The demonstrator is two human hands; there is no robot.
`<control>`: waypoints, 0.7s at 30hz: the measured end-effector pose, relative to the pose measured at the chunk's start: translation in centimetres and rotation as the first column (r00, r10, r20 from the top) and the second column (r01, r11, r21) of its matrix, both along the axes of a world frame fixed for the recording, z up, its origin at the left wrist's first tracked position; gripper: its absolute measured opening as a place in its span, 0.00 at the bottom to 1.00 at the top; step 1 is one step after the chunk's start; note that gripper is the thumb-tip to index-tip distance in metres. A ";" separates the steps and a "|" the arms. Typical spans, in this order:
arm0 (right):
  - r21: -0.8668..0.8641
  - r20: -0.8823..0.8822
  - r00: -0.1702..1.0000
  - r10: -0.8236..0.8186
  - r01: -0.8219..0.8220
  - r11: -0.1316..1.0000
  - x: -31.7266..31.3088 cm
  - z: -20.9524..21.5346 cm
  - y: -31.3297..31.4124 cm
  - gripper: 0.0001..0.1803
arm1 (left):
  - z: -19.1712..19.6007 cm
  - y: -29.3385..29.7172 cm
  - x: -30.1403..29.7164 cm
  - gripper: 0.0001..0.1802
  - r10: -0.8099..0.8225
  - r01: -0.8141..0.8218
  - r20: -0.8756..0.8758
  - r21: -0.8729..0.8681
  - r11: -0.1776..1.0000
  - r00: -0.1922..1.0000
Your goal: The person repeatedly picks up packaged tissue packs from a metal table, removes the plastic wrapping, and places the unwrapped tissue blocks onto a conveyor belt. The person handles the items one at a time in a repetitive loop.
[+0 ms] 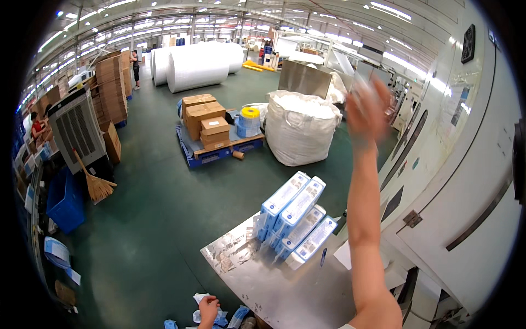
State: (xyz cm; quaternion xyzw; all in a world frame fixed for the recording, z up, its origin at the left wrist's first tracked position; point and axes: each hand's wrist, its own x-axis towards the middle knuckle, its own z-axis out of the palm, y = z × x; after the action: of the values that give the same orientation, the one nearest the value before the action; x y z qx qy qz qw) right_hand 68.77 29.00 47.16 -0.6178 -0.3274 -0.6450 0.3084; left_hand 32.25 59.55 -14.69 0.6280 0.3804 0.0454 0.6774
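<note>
My right arm reaches up and forward beside the white machine, and my right hand (368, 109) is smeared by motion. A pale streak shows at its fingers, too blurred to name. Low at the bottom edge, my left hand (209, 308) has its fingers curled at a crumpled white-and-blue plastic wrapper (198, 299), which it seems to grip. Several blue-and-white plastic-wrapped packs (296, 216) stand on edge in a tight group on the metal table (246, 274). A blue pen-like item (323, 257) lies to their right.
The white machine (438, 181) borders the right side. Beyond the table stand a large white bulk bag (301, 129) and a blue pallet (203, 159) with cardboard boxes (204, 118). At left are a blue bin (66, 200), a broom (97, 185) and a grey air cooler (79, 129).
</note>
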 end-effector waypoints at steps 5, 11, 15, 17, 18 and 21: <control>-0.107 -0.436 0.889 -0.143 0.106 0.989 11.9 -9.8 0.4 0.34 | 7.1 -0.4 2.6 0.07 -0.077 0.068 0.091 0.096 0.993 0.993; 0.049 -0.875 0.481 -0.045 0.180 0.982 9.6 -34.8 -3.7 0.15 | 4.9 -3.4 4.6 0.07 -0.331 0.308 0.077 0.218 0.926 0.940; 0.112 -0.962 0.272 -0.009 0.426 0.898 6.8 -47.8 -8.6 0.16 | 7.0 -5.1 5.1 0.06 -0.413 0.373 0.106 0.272 0.887 0.904; -0.048 -0.985 0.122 -0.119 0.468 0.882 4.4 -51.2 -9.4 0.20 | 8.3 -5.7 4.6 0.06 -0.428 0.395 0.120 0.228 0.890 0.896; -0.085 -0.996 -0.006 -0.092 0.438 0.895 4.1 -51.6 -9.0 0.22 | 8.0 -5.7 4.3 0.06 -0.424 0.397 0.107 0.206 0.894 0.899; -0.146 -0.987 -0.119 -0.105 0.419 0.896 5.1 -49.0 -4.3 0.30 | 8.0 -5.4 3.4 0.06 -0.473 0.451 0.032 0.247 0.858 0.881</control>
State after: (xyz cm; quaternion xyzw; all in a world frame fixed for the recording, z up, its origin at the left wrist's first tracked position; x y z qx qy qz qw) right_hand 73.84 24.71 -1.88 -0.9012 0.2020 -0.0743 0.3763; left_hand 35.60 54.13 -6.68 0.7728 0.1790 -0.0457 0.6072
